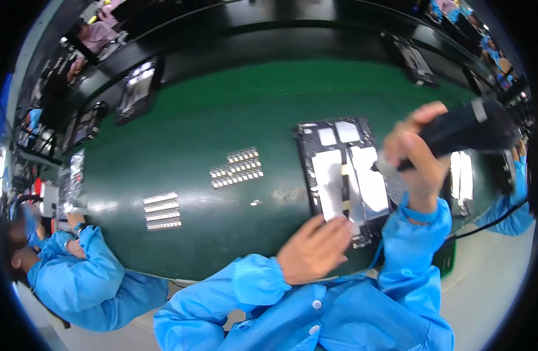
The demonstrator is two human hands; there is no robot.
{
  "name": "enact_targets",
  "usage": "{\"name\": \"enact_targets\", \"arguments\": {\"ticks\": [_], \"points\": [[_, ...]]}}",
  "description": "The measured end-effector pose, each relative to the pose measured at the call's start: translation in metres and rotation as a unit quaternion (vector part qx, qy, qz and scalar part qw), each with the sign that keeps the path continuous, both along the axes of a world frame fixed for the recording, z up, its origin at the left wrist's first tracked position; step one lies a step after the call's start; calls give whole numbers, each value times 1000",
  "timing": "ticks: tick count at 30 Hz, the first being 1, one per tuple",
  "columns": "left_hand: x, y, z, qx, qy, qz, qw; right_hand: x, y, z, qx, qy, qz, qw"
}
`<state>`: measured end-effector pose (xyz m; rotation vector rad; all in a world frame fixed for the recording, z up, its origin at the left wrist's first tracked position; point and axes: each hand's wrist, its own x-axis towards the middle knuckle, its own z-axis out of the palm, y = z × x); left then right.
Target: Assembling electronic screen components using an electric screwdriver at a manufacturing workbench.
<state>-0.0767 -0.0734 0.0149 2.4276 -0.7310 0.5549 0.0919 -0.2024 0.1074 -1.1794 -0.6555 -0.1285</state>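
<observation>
one flat, rectangular, black-framed device (345,181) lies on the right part of the green counter (169,146), slightly askew. its exposed interior shows two long bright silver-white panels (327,184) side by side, with a dark strip bearing pale yellowish patches between them. two smaller pale rectangles (346,132) sit toward the far end. left hand (317,248): fingers close together at the device's near edge; whether they pinch anything cannot be told. right hand (419,158): blurred, fingers wrapped around a black handheld tool (470,128), its narrow end by the right panel. farther left: light-coloured strips (162,207) in rows.
</observation>
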Motion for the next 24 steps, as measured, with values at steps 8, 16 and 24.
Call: {"name": "enact_targets", "arguments": {"ticks": [8,16,24], "points": [[62,23,-24,37,-35,80,996,-19,-51,-26,8,61,61,996],[207,107,2,119,8,224,967,-23,-33,-45,-86,209,154,962],[295,118,-2,216,-28,299,929,-12,-51,-35,-139,59,148,977]]}}
